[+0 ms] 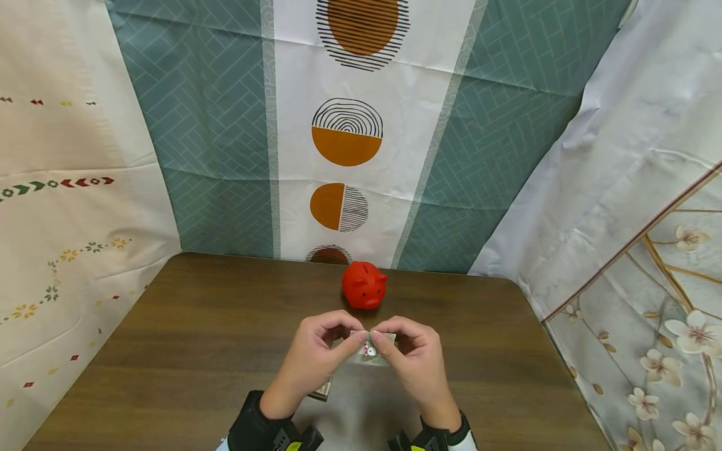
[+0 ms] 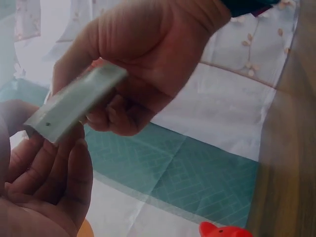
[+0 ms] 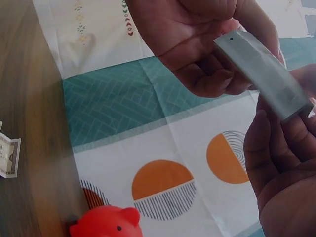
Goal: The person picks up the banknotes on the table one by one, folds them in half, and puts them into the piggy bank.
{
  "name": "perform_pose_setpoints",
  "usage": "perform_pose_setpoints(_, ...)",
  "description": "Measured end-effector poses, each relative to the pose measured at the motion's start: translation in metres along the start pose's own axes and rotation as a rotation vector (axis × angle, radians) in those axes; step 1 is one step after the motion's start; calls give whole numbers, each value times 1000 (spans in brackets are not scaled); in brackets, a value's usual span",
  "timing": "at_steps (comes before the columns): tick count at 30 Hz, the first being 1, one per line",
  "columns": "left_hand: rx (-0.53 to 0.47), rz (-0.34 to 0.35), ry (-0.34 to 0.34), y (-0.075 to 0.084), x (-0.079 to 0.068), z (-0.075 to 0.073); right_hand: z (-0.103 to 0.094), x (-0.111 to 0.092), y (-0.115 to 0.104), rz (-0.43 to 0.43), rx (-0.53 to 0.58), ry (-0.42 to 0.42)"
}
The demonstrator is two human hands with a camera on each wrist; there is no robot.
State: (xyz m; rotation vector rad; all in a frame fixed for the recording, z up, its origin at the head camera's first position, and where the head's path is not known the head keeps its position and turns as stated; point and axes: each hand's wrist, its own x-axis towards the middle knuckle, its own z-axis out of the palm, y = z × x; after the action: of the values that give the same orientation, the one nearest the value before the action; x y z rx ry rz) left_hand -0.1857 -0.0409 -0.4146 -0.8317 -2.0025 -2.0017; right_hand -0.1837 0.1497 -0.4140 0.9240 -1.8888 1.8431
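Both hands pinch a small, pale, shiny folded strip [image 1: 371, 359] between thumbs and fingertips, close above the table. My left hand [image 1: 309, 354] has its left end and my right hand [image 1: 420, 356] its right end. Spots of red, white and green show on it from above. From the left wrist view the strip [image 2: 76, 103] looks long and narrow with a dark dot near one end; the same dot appears on the strip [image 3: 264, 74] in the right wrist view. I cannot tell what the strip is made of. Beyond the fingertips stands a red piggy bank [image 1: 364, 285].
A folded, banknote-like paper [image 1: 321, 389] with a patterned border lies on the wooden table [image 1: 186, 351], partly behind the left wrist. Hanging cloths close in the sides and back, the teal-and-white one [image 1: 220, 125] behind the table. Black bands [image 1: 261, 426] wrap the wrists.
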Motion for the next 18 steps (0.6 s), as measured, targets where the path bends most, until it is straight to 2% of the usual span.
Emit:
perform_pose_setpoints(5, 2, 78, -9, -2, 1, 2, 2, 1, -2, -7, 0, -6)
perform_pose_setpoints(10, 9, 132, 10, -1, 0, 3, 3, 0, -1, -29, -51, 6)
perform_pose_setpoints(18, -12, 152, 46, 0, -2, 5, 4, -2, 3, -83, -7, 29)
